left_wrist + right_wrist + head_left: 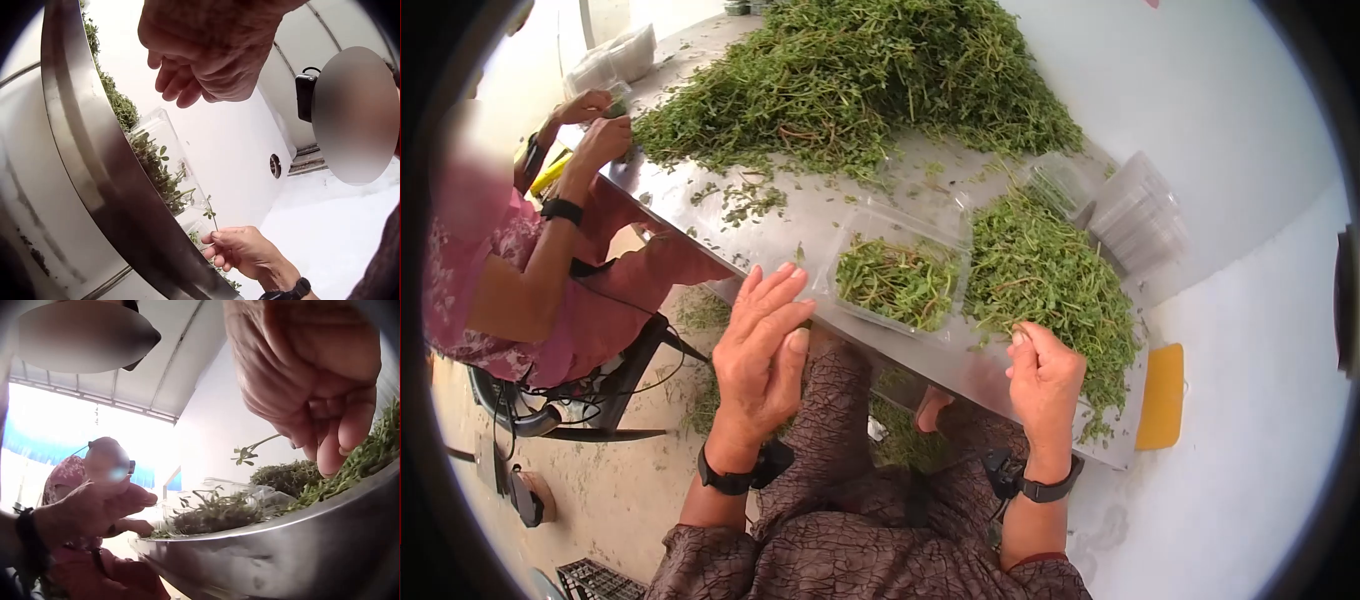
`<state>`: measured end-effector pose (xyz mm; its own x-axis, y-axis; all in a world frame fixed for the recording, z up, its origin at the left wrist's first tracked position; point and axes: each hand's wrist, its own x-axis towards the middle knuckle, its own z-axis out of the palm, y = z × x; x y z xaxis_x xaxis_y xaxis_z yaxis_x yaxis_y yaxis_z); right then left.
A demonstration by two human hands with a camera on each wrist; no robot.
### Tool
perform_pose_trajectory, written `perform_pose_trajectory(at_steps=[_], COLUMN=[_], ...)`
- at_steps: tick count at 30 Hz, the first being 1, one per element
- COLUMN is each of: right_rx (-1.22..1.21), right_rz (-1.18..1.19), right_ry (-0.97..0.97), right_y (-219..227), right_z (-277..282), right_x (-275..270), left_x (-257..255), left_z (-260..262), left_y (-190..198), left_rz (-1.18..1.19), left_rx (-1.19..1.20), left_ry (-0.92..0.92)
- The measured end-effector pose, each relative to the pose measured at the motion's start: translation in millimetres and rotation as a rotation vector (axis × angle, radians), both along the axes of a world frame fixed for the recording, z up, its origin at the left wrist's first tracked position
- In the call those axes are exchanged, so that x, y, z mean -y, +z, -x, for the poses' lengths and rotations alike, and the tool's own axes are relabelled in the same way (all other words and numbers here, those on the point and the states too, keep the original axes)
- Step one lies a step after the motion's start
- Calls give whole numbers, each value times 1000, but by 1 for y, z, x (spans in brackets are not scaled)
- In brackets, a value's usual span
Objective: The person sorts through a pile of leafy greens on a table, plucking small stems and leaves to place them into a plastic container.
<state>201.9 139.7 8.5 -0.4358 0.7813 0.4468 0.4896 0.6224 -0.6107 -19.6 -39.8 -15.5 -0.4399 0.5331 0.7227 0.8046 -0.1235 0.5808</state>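
My left hand (760,350) is raised off the front edge of the metal table, fingers extended, holding nothing. It hovers just left of a clear plastic container (878,218) with leafy green sprigs (897,280) inside. Between thumb and fingertips, my right hand (1047,385) pinches a thin-stemmed green sprig (245,454), whose leafy end points toward the container in the right wrist view. The left wrist view also has that sprig (210,214) sticking up from the pinch. Right behind my right hand spreads a smaller pile of greens (1055,265).
A big heap of greens (870,80) covers the table's far side. Stacked clear containers (1145,215) lean by the wall at right, above a yellow board (1162,395). To the left sits another person (510,270), hands at the table's edge.
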Motion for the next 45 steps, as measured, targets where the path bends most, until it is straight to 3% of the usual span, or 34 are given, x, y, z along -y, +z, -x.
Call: perform_pose_trajectory(at_steps=[4,8,12,17,20,24,26,29,32,39,43,45], right_rx=[8,139,139,181,285,401,461,461,585,674,551,349], right_rz=[69,-96,-43,-155,-269,-229,-543,-611,-574,-620,-516,-422], right_ry=[-92,-58,-208,-220,-106,-64,-53,20,159,116,89,73], right_y=[0,9,20,32,33,42,41,51,38,28,47,57], right_z=[-17,-33,-42,-47,-44,-31,-29,-21,-11,-9,-15,-20], right_x=[-4,-4,-10,-27,-39,-43,-46,-39,-42,-65,-69,-72], left_x=[-4,-7,-6,-6,-5,-5,-5,-4,-4,-5,-4,-4], left_z=[0,-5,-6,-8,-9,-10,-10,-11,-13,-13,-13,-14], left_y=[-4,-6,-13,-14,-13,-10,-9,-9,-8,-8,-9,-8], left_rz=[18,18,15,8,24,20,8,4,14,-6,3,1], left_rx=[5,4,-9,-20,-34,-52,-51,-60,-46,-73,-77,-74], left_ry=[-12,-3,22,32,39,60,74,92,87,69,75,71])
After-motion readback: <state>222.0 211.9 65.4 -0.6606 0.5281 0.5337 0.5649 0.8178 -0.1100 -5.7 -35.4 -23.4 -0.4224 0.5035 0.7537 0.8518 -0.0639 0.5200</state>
